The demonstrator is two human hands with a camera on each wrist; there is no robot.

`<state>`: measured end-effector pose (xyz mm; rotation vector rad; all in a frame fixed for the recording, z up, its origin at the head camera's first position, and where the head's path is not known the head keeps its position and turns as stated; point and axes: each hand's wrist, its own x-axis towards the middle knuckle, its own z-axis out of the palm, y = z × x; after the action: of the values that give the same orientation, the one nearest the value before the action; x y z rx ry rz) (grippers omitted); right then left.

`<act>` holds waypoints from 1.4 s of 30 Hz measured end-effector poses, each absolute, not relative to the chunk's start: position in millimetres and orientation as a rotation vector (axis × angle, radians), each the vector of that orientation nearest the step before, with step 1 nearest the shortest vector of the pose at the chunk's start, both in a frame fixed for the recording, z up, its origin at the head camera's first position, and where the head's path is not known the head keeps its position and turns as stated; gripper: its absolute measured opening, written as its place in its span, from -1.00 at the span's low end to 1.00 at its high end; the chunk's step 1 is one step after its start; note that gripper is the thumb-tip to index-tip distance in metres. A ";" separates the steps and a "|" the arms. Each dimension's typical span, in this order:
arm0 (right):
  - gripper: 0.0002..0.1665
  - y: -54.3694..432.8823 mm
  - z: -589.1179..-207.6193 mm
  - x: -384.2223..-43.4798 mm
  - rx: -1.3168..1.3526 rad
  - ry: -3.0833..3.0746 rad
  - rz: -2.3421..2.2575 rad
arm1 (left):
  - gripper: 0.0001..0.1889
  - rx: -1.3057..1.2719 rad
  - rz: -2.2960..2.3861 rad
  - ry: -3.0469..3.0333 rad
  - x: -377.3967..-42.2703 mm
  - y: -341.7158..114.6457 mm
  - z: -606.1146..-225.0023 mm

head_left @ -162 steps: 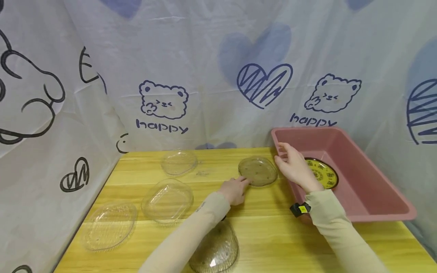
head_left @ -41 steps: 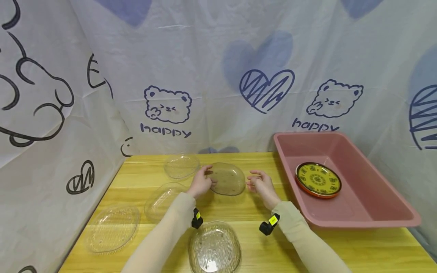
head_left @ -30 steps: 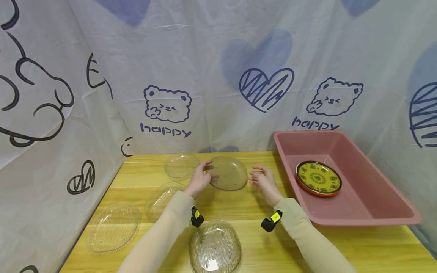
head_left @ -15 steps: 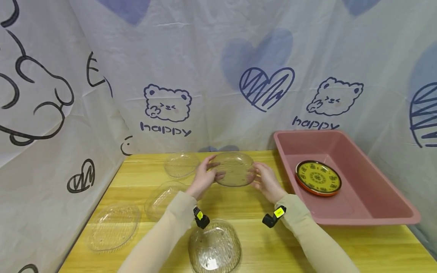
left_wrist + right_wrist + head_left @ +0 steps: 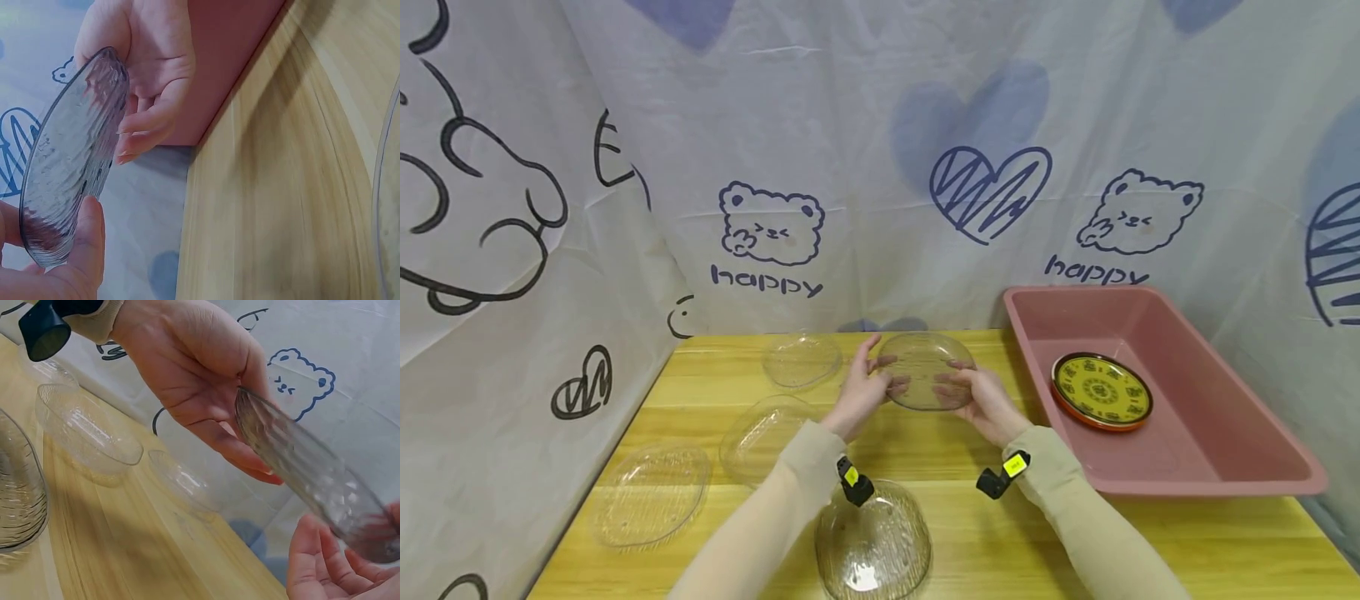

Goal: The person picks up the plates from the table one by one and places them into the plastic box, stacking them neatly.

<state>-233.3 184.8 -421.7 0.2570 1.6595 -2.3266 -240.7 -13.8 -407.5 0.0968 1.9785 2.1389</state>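
Observation:
A shallow smoky-clear ribbed dish (image 5: 925, 354) is raised above the table, its rim tilted in both wrist views. My left hand (image 5: 861, 392) pinches its left edge, the thumb (image 5: 89, 231) on one face in the left wrist view. At the opposite edge my right hand (image 5: 988, 402) grips the dish, its fingers showing through the clear wall. A second smoky dish (image 5: 874, 542) sits on the table below my forearms. To the left lie three colourless clear dishes: one at the back (image 5: 802, 358), one in the middle (image 5: 760, 437) and one at the front (image 5: 653, 496).
A pink tub (image 5: 1232, 425) stands on the right side of the wooden table (image 5: 970, 517). Inside it rests a yellow patterned plate (image 5: 1101, 392) with a dark rim and orange-red side. A printed white cloth (image 5: 865, 167) hangs behind.
Earlier the dish was on the table beside the tub, touched by my left fingers. It has since shifted left, come up and tilted; my right hand has left the tub and taken its right edge.

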 end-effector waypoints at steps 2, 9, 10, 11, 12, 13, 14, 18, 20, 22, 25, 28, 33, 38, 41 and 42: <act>-0.50 184.5 -421.3 -233.0 0.266 1.640 -2.342 | -0.17 0.080 2.141 1.974 -240.7 -12.1 -408.1; -0.45 185.5 -421.1 -231.6 0.275 1.623 -2.356 | -0.18 0.079 2.146 1.961 -241.7 -9.5 -413.7; -0.45 185.7 -421.3 -231.4 0.274 1.624 -2.355 | -0.17 0.074 2.144 1.958 -241.6 -9.3 -414.3; -0.45 185.9 -421.6 -231.3 0.275 1.626 -2.353 | -0.16 0.068 2.144 1.953 -241.2 -9.1 -414.5; -0.45 186.0 -421.8 -231.1 0.275 1.628 -2.351 | -0.17 0.068 2.143 1.952 -241.0 -9.1 -415.1; -0.45 186.2 -422.1 -230.8 0.277 1.630 -2.351 | -0.17 0.070 2.139 1.954 -240.4 -8.9 -415.6; -0.46 186.4 -422.4 -230.6 0.280 1.632 -2.350 | -0.19 0.073 2.134 1.956 -239.9 -8.8 -415.9; -0.50 187.3 -422.2 -230.4 0.279 1.626 -2.360 | -0.29 0.081 2.111 1.971 -238.9 -8.2 -416.5; -0.53 188.3 -421.0 -230.5 0.278 1.618 -2.369 | -0.34 0.079 2.100 1.981 -238.7 -7.8 -415.8; -0.56 189.9 -418.1 -230.2 0.271 1.623 -2.375 | -0.36 0.066 2.102 1.980 -239.2 -7.4 -415.4; -0.62 193.2 -412.2 -230.3 0.274 1.637 -2.384 | -0.40 0.036 2.128 1.962 -239.5 -6.4 -413.8; -0.68 196.7 -404.9 -230.9 0.294 1.644 -2.405 | -0.43 0.024 2.175 1.939 -240.5 -4.6 -412.8; -0.71 208.1 -393.0 -232.8 0.300 1.648 -2.438 | -0.48 0.064 2.173 1.997 -239.8 0.3 -410.5; -0.71 227.8 -380.0 -234.0 0.286 1.688 -2.467 | -0.50 0.155 2.110 2.073 -239.5 10.6 -408.9; -0.72 241.7 -372.3 -233.0 0.289 1.647 -2.519 | -0.52 0.214 2.072 2.135 -238.8 19.3 -407.9; -0.73 246.4 -370.0 -232.7 0.290 1.621 -2.540 | -0.53 0.236 2.063 2.156 -238.5 22.7 -407.4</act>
<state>-232.7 246.4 -370.0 0.2897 1.6209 -2.5401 -238.5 22.7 -407.4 0.2358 2.1563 2.0626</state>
